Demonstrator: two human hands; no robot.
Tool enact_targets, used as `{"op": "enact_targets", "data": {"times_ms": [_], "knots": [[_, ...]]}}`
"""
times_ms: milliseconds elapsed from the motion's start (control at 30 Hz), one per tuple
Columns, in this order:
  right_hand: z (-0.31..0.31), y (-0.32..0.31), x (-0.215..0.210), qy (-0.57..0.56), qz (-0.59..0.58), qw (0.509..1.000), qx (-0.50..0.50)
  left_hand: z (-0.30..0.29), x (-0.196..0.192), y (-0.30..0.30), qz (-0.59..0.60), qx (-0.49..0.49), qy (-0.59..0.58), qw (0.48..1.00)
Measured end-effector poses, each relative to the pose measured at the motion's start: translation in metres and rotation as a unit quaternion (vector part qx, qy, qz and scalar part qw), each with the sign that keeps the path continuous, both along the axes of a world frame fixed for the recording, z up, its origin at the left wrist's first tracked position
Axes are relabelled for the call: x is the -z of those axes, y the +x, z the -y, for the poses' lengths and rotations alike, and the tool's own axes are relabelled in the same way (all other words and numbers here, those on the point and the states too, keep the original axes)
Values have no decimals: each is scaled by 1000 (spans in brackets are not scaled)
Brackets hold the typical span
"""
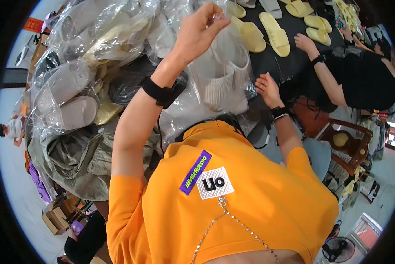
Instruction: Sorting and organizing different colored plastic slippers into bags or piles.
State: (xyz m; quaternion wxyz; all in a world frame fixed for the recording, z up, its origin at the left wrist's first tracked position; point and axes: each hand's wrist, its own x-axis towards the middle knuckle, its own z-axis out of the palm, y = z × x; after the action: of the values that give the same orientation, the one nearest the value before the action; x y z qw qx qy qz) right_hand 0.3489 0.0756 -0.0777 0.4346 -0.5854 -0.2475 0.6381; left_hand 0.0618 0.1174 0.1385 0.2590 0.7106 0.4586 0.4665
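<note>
Clear plastic (180,119) wraps white slippers (215,91) beside the left hand's (201,31) curled fingers, whether pinching film, can't tell; right hand's (269,91) fingers bend loosely, yellow slippers (275,35) beyond them!

Feed's bright and fairly even; I can't pin the main light source. Clear bags (118,33) throw small white glints. Orange shirt (254,189) shows only soft fold shadows. Dark counter (296,26) and a co-worker's black top (369,81) lose detail. Centre reads reasonably sharp to me, rim's softer. Fisheye bends the edges, corners black out.
</note>
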Motion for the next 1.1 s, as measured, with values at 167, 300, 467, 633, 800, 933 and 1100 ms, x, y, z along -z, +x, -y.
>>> {"op": "enact_targets", "data": {"times_ms": [167, 300, 467, 633, 800, 933, 1100], "knots": [[41, -34, -22, -74, -177, 979, -67, 1, -11, 32, 266, 56, -21, 962], [27, -35, -21, 34, -242, 965, -97, 22, -32, 44, 421, 54, -184, 887], [11, 0, -28, 71, -243, 962, -101, 52, -33, 9, 335, 137, -268, 893], [1, 31, 3, 8, -74, 990, -121, 99, 47, -43, 326, 50, -421, 845], [-7, 38, 26, -17, -3, 993, -115, 151, 108, -65, 387, -20, -494, 778], [-16, 33, 25, -29, 12, 992, -124, 176, 132, -65, 294, -14, -491, 820], [-26, 37, 28, -9, 31, 990, -138, 188, 144, -59, 241, -86, -545, 799]]}}
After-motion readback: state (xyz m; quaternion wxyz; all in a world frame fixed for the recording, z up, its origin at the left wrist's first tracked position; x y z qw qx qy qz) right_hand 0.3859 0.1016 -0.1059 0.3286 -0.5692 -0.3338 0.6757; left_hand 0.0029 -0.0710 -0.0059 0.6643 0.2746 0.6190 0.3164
